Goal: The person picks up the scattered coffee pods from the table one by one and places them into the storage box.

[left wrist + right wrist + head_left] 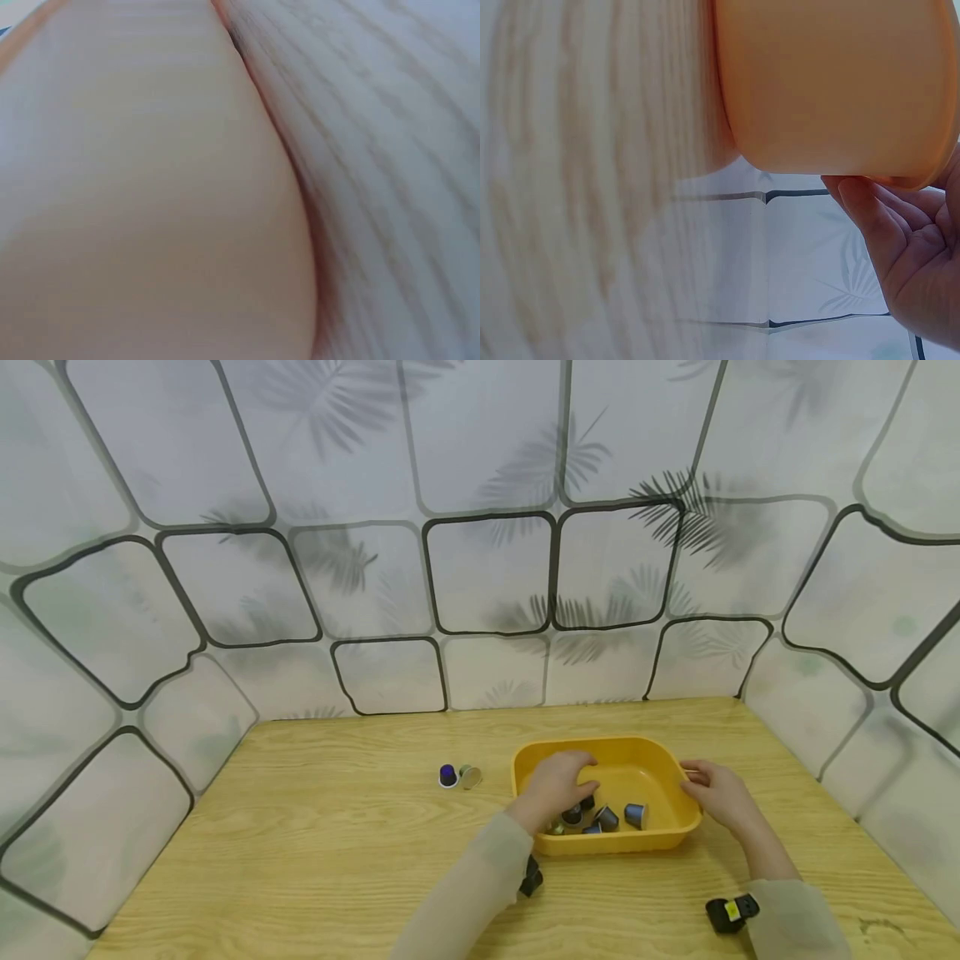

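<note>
A yellow plastic tray (pixel 652 841) with raised walls stands on the wooden table. Several coffee capsules lie in its front part, among them a blue one (pixel 634 815) and a dark grey one (pixel 606 818). My left hand (pixel 557 785) reaches over the tray's left side above the capsules, thumb and fingers apart; nothing shows in its grasp. At the right end, my right hand (pixel 718 789) holds the tray's rim, and the right wrist view shows fingers (pixel 862 206) against the outer wall, below the rim. A pale, blurred surface fills much of the left wrist view.
Left of the tray, a purple capsule (pixel 447 776) and a pale green-gold capsule (pixel 470 777) lie side by side on the table (pixel 322 843). A patterned curtain-like backdrop (pixel 487 577) rises behind the table and along both sides.
</note>
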`<state>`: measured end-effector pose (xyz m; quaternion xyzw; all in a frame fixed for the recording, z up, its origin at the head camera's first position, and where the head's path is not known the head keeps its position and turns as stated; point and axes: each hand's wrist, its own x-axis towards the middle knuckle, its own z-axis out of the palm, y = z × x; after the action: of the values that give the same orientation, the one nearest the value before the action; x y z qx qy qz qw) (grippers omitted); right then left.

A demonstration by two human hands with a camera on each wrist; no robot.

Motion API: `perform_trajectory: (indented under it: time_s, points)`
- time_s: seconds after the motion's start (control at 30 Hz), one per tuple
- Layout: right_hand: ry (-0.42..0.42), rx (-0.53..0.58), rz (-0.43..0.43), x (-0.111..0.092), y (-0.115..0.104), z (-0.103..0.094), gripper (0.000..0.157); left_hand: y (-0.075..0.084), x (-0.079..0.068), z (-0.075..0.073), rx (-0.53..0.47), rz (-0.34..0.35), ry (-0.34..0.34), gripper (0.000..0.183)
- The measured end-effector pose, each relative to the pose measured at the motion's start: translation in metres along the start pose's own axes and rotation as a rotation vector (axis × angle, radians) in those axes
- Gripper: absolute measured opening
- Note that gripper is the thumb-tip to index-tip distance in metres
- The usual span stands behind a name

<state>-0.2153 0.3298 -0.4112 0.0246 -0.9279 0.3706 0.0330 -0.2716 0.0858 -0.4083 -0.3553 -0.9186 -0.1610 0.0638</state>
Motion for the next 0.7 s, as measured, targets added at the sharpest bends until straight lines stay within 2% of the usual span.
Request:
perform_trajectory:
  time_s: [0.2,0.43,0.7]
  points:
    - [0.001,0.003,-0.001,-0.001,-0.001,0.0,0.042,-0.003,-0.008,-0.004,-0.036,-0.005,0.018,0.035]
    - [0.003,0.0,-0.005,-0.001,-0.001,0.001,0.041,-0.005,-0.017,-0.014,-0.139,-0.011,0.035,0.036]
    - [0.005,0.006,-0.003,-0.002,-0.003,0.0,0.042,-0.012,-0.026,-0.018,-0.2,0.014,0.103,0.036]
